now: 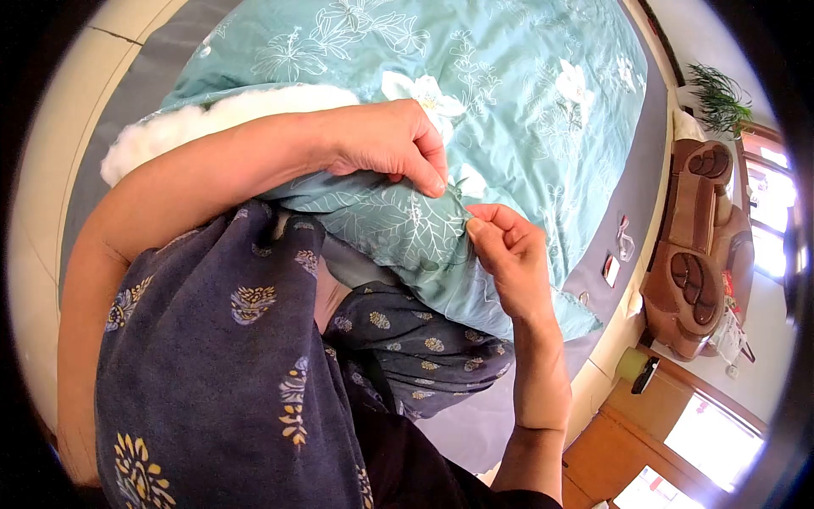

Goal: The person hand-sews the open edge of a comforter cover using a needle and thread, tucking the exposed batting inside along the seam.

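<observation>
A teal quilt cover [509, 110] with white flower prints spreads out before me, its near edge gathered over my lap. White fluffy filling [229, 114] shows at the left, beside my left forearm. My left hand [394, 144] is closed, its thumb and finger pinching the cover's edge. Just to the right, my right hand [513, 254] pinches the same edge between thumb and forefinger, its other fingers curled in. The fingertips of the two hands are close together, with a short stretch of cloth between them. Whether anything thin is also in the right fingers cannot be made out.
A grey sheet [623, 204] lies beneath the quilt on a tiled floor [51, 170]. At the right are a small red-and-white box [610, 270] and a clear-handled object [625, 239]. Beyond stand a brown sofa [691, 220], a plant [719, 97] and wooden furniture [610, 441].
</observation>
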